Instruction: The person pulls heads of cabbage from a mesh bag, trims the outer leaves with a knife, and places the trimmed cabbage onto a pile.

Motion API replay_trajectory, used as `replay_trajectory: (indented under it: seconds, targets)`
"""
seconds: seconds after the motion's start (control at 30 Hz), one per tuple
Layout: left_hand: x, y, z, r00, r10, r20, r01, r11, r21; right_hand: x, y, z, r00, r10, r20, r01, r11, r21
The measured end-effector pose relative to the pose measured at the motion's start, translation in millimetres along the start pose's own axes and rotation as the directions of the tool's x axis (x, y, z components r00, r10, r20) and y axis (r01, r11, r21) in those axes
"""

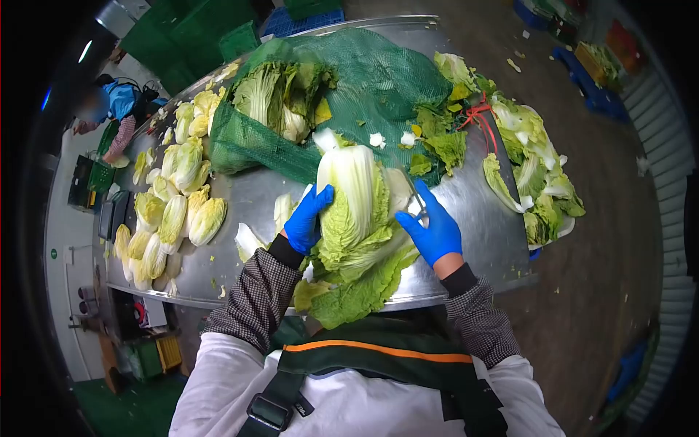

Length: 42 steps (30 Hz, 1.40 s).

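Note:
A large napa cabbage [349, 197] stands over the table's near edge in front of me, its white base pointing away and loose green outer leaves [368, 288] hanging toward my apron. My left hand [306, 220], in a blue glove, is closed against the cabbage's left side. On the other side, my gloved right hand [435, 227] grips what looks like a small knife [416, 198], its handle mostly hidden by the fingers. Beyond the cabbage lies a green mesh sack [364, 65], with more untrimmed cabbage [266, 98] showing in its opening.
Several trimmed cabbages [175, 218] lie on the left of the metal table [247, 197]. Discarded leaves [539, 160] are heaped at the right edge, near a red tie [478, 116]. Another person [120, 102] is at the far left. Green crates [182, 36] stand behind.

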<state>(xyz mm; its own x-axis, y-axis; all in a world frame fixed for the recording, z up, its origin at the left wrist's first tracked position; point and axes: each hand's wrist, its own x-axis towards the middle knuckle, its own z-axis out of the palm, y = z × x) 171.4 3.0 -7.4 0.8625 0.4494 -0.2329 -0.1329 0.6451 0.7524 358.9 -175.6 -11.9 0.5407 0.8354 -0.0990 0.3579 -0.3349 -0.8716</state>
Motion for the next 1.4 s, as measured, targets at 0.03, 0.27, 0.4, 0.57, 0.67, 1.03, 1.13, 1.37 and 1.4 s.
replay_trajectory:
  seconds: [0.03,0.27,0.4,0.57,0.67,1.03,1.13,1.37,1.4]
  targets:
    - [-1,3,6,1.000,0.022,0.007,-0.022,0.999,-0.029,4,-20,-3,0.995,-0.093,-0.024,0.095,0.989,0.113]
    - [-8,8,41,0.928,0.368,-0.062,-0.314,0.860,0.401,9,-49,15,0.968,-0.249,-0.032,0.250,0.947,0.201]
    - [-5,-12,22,0.886,0.440,-0.147,-0.335,0.826,0.453,8,-31,37,0.967,-0.254,0.012,0.240,0.924,0.297]
    - [-12,27,24,0.683,0.711,-0.167,-0.558,0.656,0.508,24,-8,18,0.973,0.196,0.121,-0.224,0.923,0.311]
    - [-13,51,41,0.710,0.703,-0.040,-0.608,0.640,0.470,24,-23,17,1.000,-0.007,0.027,-0.002,0.947,0.322]
    - [-19,12,31,0.992,-0.023,-0.122,0.010,0.994,-0.108,22,-46,12,0.984,-0.158,0.088,0.124,0.944,0.305]
    - [-30,6,36,0.983,0.089,-0.158,-0.084,0.996,0.035,15,-49,19,0.977,-0.133,0.167,0.079,0.952,0.295]
    - [-29,-1,20,0.958,0.106,-0.268,-0.097,0.994,0.046,22,-45,11,0.951,0.020,0.310,-0.118,0.947,0.300]
    - [-33,7,24,0.962,0.089,-0.256,-0.094,0.996,-0.006,23,-46,8,0.931,0.101,0.350,-0.210,0.934,0.290]
